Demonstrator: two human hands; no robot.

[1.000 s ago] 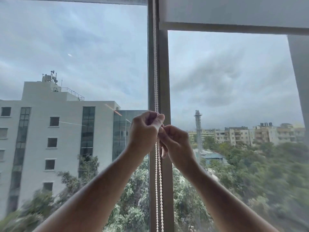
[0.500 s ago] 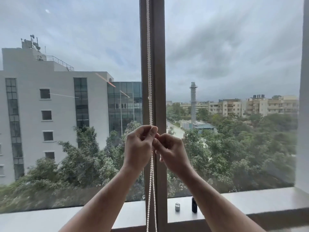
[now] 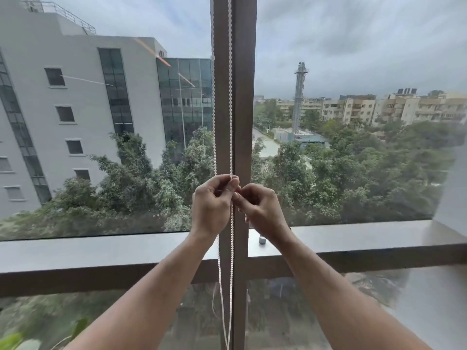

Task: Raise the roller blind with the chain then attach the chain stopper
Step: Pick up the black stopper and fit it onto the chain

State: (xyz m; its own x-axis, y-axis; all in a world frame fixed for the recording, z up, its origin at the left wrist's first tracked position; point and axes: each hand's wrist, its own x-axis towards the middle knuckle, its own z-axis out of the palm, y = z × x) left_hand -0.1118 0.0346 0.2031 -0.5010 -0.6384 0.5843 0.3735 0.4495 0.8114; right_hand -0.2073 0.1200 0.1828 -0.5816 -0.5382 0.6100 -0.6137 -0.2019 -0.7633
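A white beaded chain (image 3: 230, 102) hangs in two strands down the brown window mullion (image 3: 243, 97) and loops low near the frame's bottom. My left hand (image 3: 211, 205) pinches the right strand between thumb and forefinger at about sill height. My right hand (image 3: 261, 207) sits right beside it, fingertips closed on the same strand just below the left pinch. Whatever small part lies between the fingers is hidden. The roller blind is out of view above.
A grey window sill (image 3: 353, 238) runs across below the hands. A small grey cylinder (image 3: 262, 240) stands on it just right of the mullion, partly behind my right wrist. Glass panes lie on both sides, and a white wall (image 3: 454, 193) at the far right.
The view has tilted down: the blind's bottom edge has left the top and the sill and lower pane have come in. Both hands stay pinched together on the chain.
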